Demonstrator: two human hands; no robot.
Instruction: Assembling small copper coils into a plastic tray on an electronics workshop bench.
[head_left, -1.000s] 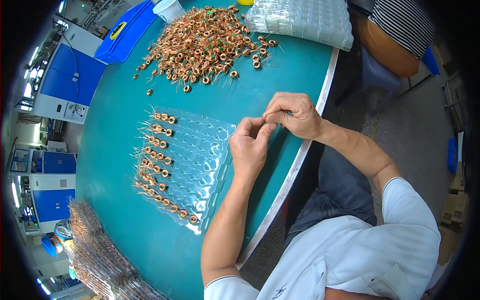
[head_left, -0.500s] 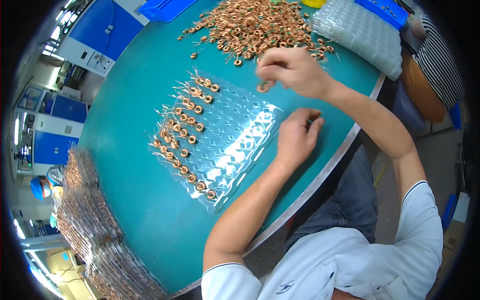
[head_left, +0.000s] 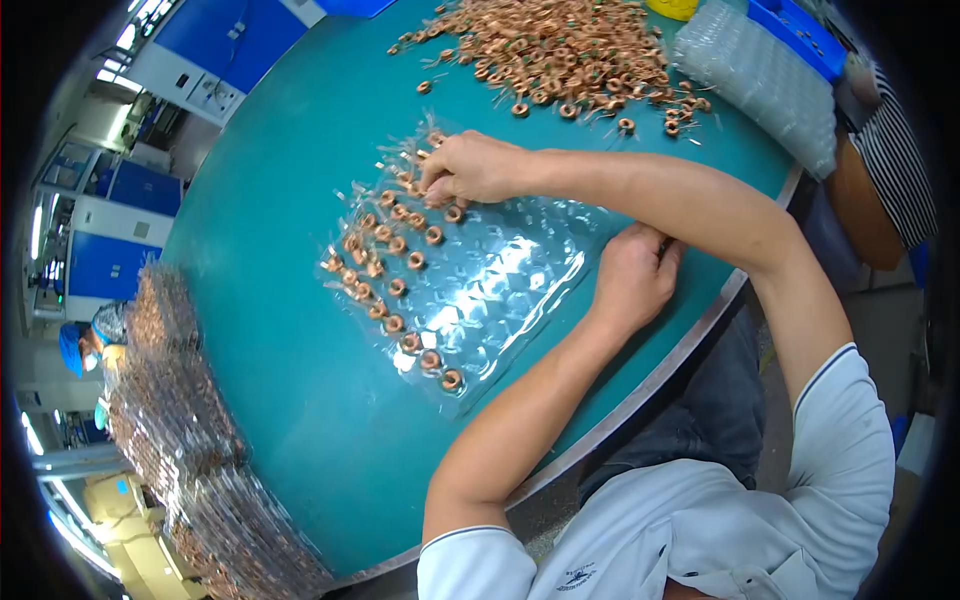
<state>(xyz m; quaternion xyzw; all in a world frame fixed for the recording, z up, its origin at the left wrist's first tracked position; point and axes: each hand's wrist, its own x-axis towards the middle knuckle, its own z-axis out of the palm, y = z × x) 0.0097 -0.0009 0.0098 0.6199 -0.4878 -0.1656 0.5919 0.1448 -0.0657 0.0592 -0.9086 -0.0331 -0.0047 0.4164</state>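
A clear plastic blister tray (head_left: 500, 330) lies on the green table. Copper-wound ring coils (head_left: 396, 287) with wire leads sit in rows of pockets along its left side. My right hand (head_left: 475, 168) reaches over the tray's far part, its fingers pinched on a ring coil down among the seated ones; the fingers mostly hide that coil. My left hand (head_left: 635, 272) rests on the table beside the tray's right edge. Its fingers are curled closed, and whatever is inside them stays hidden.
A big heap of loose ring coils (head_left: 560, 50) covers the far table. At the far right stand clear empty trays (head_left: 760, 80) and a blue bin (head_left: 800, 35). Filled trays (head_left: 180, 400) are stacked at the left. A person in striped clothing (head_left: 895, 160) is at the right.
My right hand has moved left from near the heap to the tray, carrying a ring coil. The left hand stays beside the tray. The whole view has shifted slightly.
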